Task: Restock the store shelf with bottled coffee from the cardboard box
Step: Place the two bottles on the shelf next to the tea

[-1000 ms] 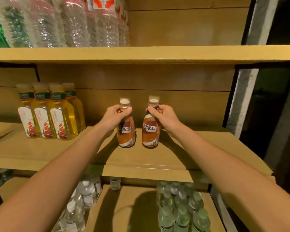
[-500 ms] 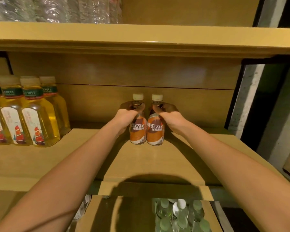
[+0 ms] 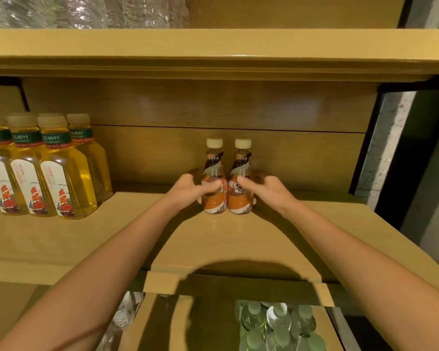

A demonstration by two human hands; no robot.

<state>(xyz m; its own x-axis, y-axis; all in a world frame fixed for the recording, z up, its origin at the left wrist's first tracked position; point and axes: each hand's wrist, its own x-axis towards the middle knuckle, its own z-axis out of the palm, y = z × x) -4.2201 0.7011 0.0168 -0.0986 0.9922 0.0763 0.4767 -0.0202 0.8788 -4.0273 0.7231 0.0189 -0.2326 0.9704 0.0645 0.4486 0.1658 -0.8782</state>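
Note:
Two bottled coffees with orange-brown labels and white caps stand upright, side by side and touching, far back on the middle shelf (image 3: 238, 244). My left hand (image 3: 188, 191) wraps the left coffee bottle (image 3: 215, 202), thumb across its label and fingers behind it. My right hand (image 3: 266, 190) wraps the right coffee bottle (image 3: 240, 203) the same way. Both hands are slightly blurred. The cardboard box is out of view.
Several yellow tea bottles (image 3: 61, 178) stand at the left of the same shelf. The upper shelf board (image 3: 213, 46) carries clear water bottles (image 3: 86, 11). Small water bottles (image 3: 276, 325) fill the shelf below. A grey pillar (image 3: 385, 148) bounds the right side.
Both hands carried the two coffee bottles deeper onto the shelf and brought them together. My grip has slid down from the necks to the bodies, and the bottles now rest on the shelf.

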